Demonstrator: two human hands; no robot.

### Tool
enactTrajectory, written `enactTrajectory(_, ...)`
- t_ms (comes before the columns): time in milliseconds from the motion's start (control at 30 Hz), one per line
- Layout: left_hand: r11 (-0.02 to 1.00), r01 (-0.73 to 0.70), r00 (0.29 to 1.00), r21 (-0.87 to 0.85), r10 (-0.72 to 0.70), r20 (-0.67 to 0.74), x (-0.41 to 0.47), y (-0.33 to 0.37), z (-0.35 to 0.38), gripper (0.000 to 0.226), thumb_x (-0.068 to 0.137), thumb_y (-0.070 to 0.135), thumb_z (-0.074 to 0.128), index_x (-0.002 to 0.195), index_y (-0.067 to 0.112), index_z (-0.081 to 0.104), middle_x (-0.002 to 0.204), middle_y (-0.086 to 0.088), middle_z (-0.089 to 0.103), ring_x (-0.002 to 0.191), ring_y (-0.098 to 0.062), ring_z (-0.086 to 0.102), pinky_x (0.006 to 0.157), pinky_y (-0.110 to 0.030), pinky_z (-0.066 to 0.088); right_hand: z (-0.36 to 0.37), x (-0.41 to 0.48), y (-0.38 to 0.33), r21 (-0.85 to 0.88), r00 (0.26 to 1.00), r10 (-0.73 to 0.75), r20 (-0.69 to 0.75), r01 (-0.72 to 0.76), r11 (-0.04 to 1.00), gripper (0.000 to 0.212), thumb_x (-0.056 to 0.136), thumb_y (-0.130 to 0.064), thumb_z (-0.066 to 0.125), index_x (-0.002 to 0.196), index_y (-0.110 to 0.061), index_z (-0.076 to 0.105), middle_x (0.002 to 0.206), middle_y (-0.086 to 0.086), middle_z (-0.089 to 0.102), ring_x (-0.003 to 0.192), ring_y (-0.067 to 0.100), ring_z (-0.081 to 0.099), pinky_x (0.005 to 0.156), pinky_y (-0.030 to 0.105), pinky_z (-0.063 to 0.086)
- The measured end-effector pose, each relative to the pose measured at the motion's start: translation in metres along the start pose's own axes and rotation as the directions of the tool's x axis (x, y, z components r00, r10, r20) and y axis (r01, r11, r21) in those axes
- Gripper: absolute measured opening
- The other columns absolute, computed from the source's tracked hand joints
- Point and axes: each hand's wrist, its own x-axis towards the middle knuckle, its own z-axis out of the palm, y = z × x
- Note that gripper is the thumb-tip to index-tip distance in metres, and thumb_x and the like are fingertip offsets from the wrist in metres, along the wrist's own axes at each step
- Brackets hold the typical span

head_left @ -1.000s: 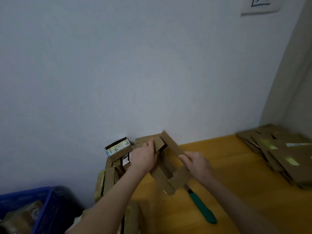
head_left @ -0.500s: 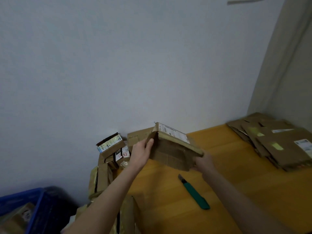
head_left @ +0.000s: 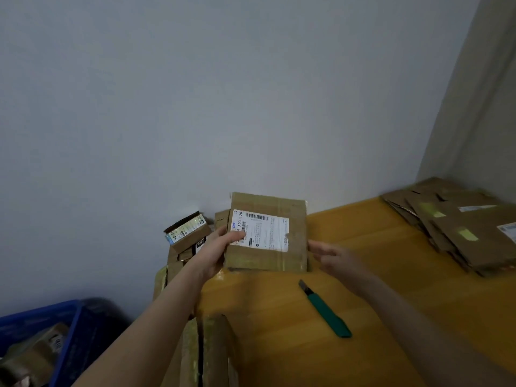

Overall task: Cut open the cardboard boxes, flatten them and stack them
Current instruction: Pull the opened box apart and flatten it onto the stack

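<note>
You've a stack of flattened boxes (head_left: 458, 227) at the far right of the desk (head_left: 377, 303), but a pile of whole boxes (head_left: 187, 233) waits at the left, so I'd judge you midway. This box (head_left: 268, 233) looks pressed flat, held by the wall, labelled face tilted toward you, near square, label running left to right. Your left hand (head_left: 215, 251) grips its left edge; your right hand (head_left: 332, 256) is spread at the right edge — contact blurred.

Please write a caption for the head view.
Left hand holds a labelled box, right hand open beside it, green cutter nearby.
</note>
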Motion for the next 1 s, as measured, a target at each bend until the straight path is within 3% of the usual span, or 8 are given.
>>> enactTrajectory(133, 0.999, -0.004, 0.990, 0.040, -0.002, 0.141, -0.004, -0.006, 0.002, 0.057, 0.075, 0.007, 0.069, 0.128, 0.012, 0.050, 0.106, -0.012, 0.073, 0.093, -0.027, 0.071, 0.069, -0.033, 0.059, -0.005, 0.008, 0.000, 0.332, 0.983, 0.183, -0.023, -0.165, 0.929, 0.067, 0.087, -0.021, 0.067, 0.145, -0.028, 0.036, 0.140, 0.003, 0.048, 0.126, 0.027, 0.047, 0.104, 0.044, 0.040)
enactTrajectory(333, 0.977, -0.011, 0.981, 0.213, -0.030, 0.191, 0.000, -0.015, -0.001, 0.091, 0.072, 0.019, 0.081, 0.148, 0.023, 0.032, 0.121, -0.008, 0.067, 0.111, -0.026, 0.065, 0.090, -0.039, 0.054, -0.004, 0.008, 0.001, 0.264, 0.994, 0.103, 0.023, -0.106, 0.959, 0.070, 0.061, -0.022, 0.082, 0.126, -0.020, 0.055, 0.114, -0.001, 0.068, 0.104, 0.020, 0.065, 0.079, 0.035, 0.056)
enactTrajectory(400, 0.969, 0.005, 0.984, 0.246, -0.049, 0.171, 0.002, -0.016, -0.008, 0.081, 0.077, 0.048, 0.074, 0.146, 0.030, 0.037, 0.131, -0.002, 0.061, 0.121, -0.025, 0.056, 0.103, -0.050, 0.043, -0.002, 0.007, 0.001, 0.213, 0.999, 0.019, -0.031, -0.012, 0.977, 0.061, 0.066, -0.013, 0.083, 0.119, -0.028, 0.056, 0.115, -0.004, 0.067, 0.103, 0.016, 0.065, 0.073, 0.028, 0.057)
enactTrajectory(500, 0.979, 0.061, 0.995, 0.196, -0.076, 0.069, 0.005, -0.009, -0.005, 0.052, 0.089, 0.067, 0.042, 0.121, 0.031, 0.062, 0.119, 0.000, 0.066, 0.109, -0.018, 0.060, 0.094, -0.047, 0.048, 0.001, 0.004, 0.001, 0.057, 0.994, -0.082, -0.078, 0.087, 0.995, 0.058, 0.067, -0.011, 0.084, 0.106, -0.042, 0.055, 0.107, -0.018, 0.063, 0.100, 0.001, 0.060, 0.065, 0.016, 0.053)
enactTrajectory(633, 0.928, 0.126, 0.992, 0.350, -0.119, -0.042, 0.008, 0.003, -0.002, 0.063, 0.079, 0.060, 0.062, 0.125, 0.017, 0.058, 0.114, -0.005, 0.065, 0.102, -0.023, 0.063, 0.080, -0.038, 0.054, 0.006, 0.000, -0.004, -0.227, 0.974, -0.196, -0.114, 0.167, 0.960, 0.077, 0.066, -0.013, 0.086, 0.129, -0.032, 0.046, 0.113, -0.020, 0.053, 0.101, 0.000, 0.052, 0.072, 0.015, 0.051)
enactTrajectory(767, 0.759, 0.170, 0.985, 0.628, -0.140, -0.098, 0.013, 0.001, 0.005, 0.041, 0.082, 0.046, 0.072, 0.108, 0.017, 0.058, 0.109, -0.004, 0.063, 0.097, -0.026, 0.065, 0.077, -0.039, 0.057, 0.017, -0.002, -0.010, -0.404, 0.950, -0.304, -0.070, 0.251, 0.880, 0.094, 0.065, -0.013, 0.087, 0.144, -0.013, 0.037, 0.135, -0.002, 0.048, 0.125, 0.015, 0.043, 0.104, 0.038, 0.043)
enactTrajectory(900, 0.797, 0.161, 0.977, 0.582, -0.043, -0.210, 0.019, -0.012, 0.015, 0.024, 0.098, 0.021, 0.054, 0.118, 0.009, 0.051, 0.104, -0.011, 0.061, 0.085, -0.031, 0.068, 0.062, -0.035, 0.061, 0.019, 0.000, -0.008, -0.465, 0.935, -0.350, -0.060, 0.284, 0.839, 0.096, 0.066, -0.019, 0.086, 0.146, -0.016, 0.033, 0.136, -0.003, 0.039, 0.123, 0.009, 0.036, 0.107, 0.032, 0.037)
enactTrajectory(1000, 0.909, 0.150, 0.964, 0.388, -0.048, -0.261, 0.019, -0.014, 0.010, 0.023, 0.104, 0.024, 0.040, 0.117, 0.008, 0.049, 0.099, -0.013, 0.065, 0.079, -0.032, 0.071, 0.062, -0.037, 0.061, 0.004, 0.003, -0.003, -0.510, 0.979, -0.182, -0.095, 0.109, 0.853, 0.103, 0.069, -0.031, 0.085, 0.151, -0.027, 0.023, 0.138, 0.001, 0.031, 0.126, 0.014, 0.033, 0.103, 0.028, 0.035)
